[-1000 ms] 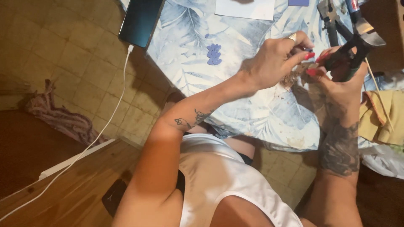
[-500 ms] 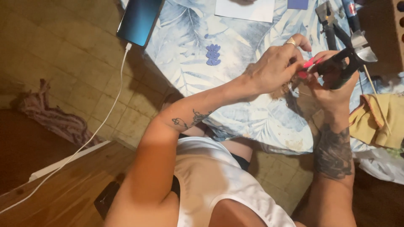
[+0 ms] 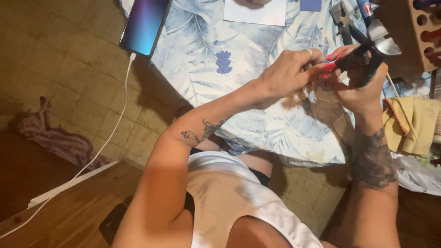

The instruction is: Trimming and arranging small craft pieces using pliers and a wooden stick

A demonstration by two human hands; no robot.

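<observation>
Gripping pliers (image 3: 367,53) | right hand (image 3: 363,92) | long axis slanted, head up-right

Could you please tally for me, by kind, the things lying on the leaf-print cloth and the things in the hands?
Phone: 1
White paper sheet: 1
Purple flat shapes: 1 cluster, plus 1 card
Pliers: 2, one in the right hand at, one lying at
Yellow cloth: 1
Total: 7

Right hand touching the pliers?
Touching. Head view: the right hand is wrapped around the black handles of the pliers, no gap visible.
</observation>
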